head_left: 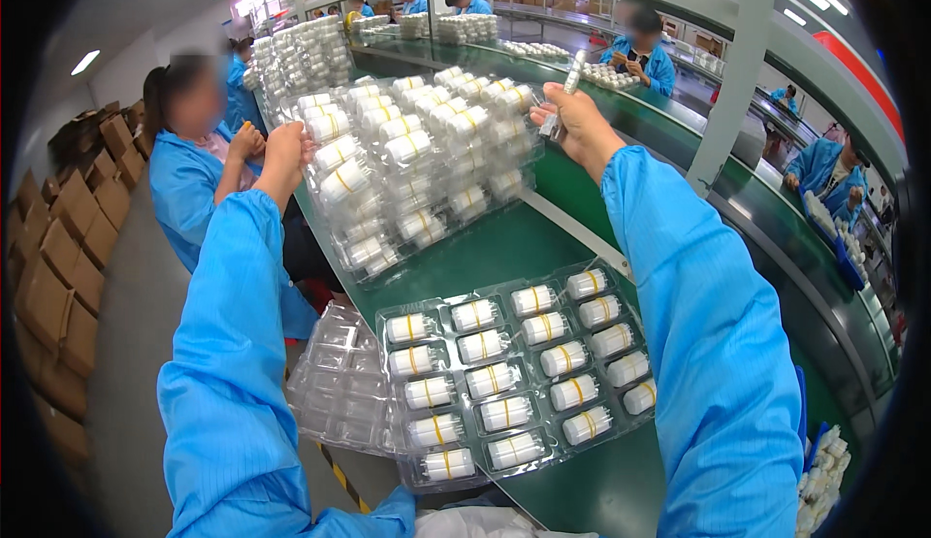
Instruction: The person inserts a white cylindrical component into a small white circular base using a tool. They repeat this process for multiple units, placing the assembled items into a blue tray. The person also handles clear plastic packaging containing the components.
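A tall stack of clear plastic trays (412, 174) stands on the green work surface, filled with white cylinder bundles bound by yellow bands. My left hand (284, 157) is closed on the left edge of the stack's upper tray. At the stack's right side, my right hand (582, 123) is closed around a slim whitish tube (575, 70) that sticks up past the fingers. Whether that hand also touches the tray edge I cannot tell. Nearer me lies one filled tray (456, 344), its banded bundles sitting in rows of compartments.
Empty clear trays (339, 383) jut past the bench's left edge. A green conveyor belt (679, 130) runs behind a pale post (742, 72). One co-worker (194, 160) in blue sits close on the left; others work farther off. Flattened cardboard boxes (73, 266) line the floor at left.
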Motion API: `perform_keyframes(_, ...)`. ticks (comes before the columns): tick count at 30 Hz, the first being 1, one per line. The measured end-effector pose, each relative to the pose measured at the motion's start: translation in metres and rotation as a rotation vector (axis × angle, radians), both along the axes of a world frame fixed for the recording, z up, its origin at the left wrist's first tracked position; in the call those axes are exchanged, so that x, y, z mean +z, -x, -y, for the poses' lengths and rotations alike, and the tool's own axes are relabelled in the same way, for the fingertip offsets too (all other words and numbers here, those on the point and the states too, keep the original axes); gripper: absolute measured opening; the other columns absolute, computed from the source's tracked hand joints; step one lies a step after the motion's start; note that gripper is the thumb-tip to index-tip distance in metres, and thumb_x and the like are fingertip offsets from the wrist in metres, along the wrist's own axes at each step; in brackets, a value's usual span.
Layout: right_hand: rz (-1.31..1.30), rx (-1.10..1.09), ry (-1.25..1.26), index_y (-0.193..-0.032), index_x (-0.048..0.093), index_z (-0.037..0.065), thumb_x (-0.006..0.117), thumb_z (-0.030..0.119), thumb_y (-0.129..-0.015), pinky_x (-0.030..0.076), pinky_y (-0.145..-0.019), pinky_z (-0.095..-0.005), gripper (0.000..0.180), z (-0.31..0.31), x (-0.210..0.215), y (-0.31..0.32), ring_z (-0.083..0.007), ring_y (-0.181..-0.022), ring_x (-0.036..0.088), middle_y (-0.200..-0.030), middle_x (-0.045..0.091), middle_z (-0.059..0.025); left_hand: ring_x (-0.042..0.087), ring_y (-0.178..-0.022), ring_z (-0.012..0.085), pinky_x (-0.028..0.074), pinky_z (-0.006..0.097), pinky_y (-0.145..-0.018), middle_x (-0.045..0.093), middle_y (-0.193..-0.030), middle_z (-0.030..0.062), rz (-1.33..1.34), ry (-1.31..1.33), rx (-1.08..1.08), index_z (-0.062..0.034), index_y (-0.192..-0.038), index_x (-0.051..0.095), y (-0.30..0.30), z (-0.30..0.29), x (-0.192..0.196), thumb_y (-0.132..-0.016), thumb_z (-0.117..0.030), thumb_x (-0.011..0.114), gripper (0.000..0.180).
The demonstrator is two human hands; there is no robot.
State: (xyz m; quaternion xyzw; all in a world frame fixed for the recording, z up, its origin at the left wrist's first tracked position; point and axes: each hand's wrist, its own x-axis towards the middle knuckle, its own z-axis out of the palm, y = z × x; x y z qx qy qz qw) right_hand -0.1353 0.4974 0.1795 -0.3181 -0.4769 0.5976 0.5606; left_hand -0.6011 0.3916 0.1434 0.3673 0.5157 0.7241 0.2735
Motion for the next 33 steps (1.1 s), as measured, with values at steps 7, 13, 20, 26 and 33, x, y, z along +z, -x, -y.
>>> perform_keyframes(7, 0.341, 0.063, -0.095, -0.120, 0.053, 0.003, 0.063, 0.026, -0.096, 0.055, -0.085, -0.0370, 0.035, 0.033, -0.030, -0.008, -0.0237, -0.099, 0.067, -0.115, 0.062, -0.0153, 0.061, -0.070, 0.0208, 0.052, 0.035, -0.056, 0.061, -0.084, 0.0055, -0.124, 0.071, 0.043, -0.0116, -0.100, 0.061, 0.037, 0.000, -0.019, -0.094, -0.029, 0.065, 0.019)
perform_keyframes(13, 0.420, 0.140, -0.034, -0.119, 0.053, 0.000, 0.061, 0.021, -0.100, 0.056, -0.090, -0.0354, 0.029, 0.145, -0.040, -0.076, -0.0229, -0.102, 0.067, -0.115, 0.064, -0.0158, 0.062, -0.092, 0.0316, 0.055, 0.046, -0.081, 0.058, -0.108, 0.0162, -0.001, 0.269, 0.006, 0.0008, -0.119, 0.052, -0.026, 0.037, 0.022, -0.094, -0.042, 0.065, 0.051)
perform_keyframes(20, 0.159, 0.395, -0.387, -0.104, 0.064, -0.002, 0.067, 0.010, -0.092, 0.056, -0.087, -0.0438, 0.017, 0.365, 0.001, -0.151, -0.0332, -0.098, 0.068, -0.102, 0.069, -0.0202, 0.062, -0.106, 0.0223, 0.053, 0.037, -0.089, 0.063, -0.114, 0.0117, 0.037, -0.020, -0.006, 0.0001, -0.124, 0.059, -0.038, 0.124, -0.001, -0.100, -0.038, 0.060, 0.045)
perform_keyframes(26, -0.304, 0.550, -0.495, -0.100, 0.068, 0.000, 0.067, 0.007, -0.093, 0.057, -0.077, -0.0486, 0.010, 0.486, 0.018, -0.214, -0.0405, -0.096, 0.067, -0.108, 0.068, -0.0210, 0.061, -0.095, 0.0136, 0.052, 0.031, -0.076, 0.063, -0.101, 0.0034, -0.272, 0.486, -0.374, -0.0056, -0.131, 0.057, -0.173, 0.263, -0.076, -0.100, -0.038, 0.061, 0.045)
perform_keyframes(33, -0.346, 0.558, -0.478, -0.097, 0.072, 0.001, 0.077, 0.000, -0.086, 0.058, -0.075, -0.0391, 0.012, 0.544, 0.037, -0.246, -0.0365, -0.095, 0.070, -0.109, 0.072, -0.0163, 0.057, -0.092, 0.0148, 0.050, 0.030, -0.068, 0.058, -0.109, 0.0070, -0.353, 0.677, -0.214, 0.0003, -0.152, 0.037, -0.249, 0.305, -0.145, -0.098, -0.040, 0.064, 0.072)
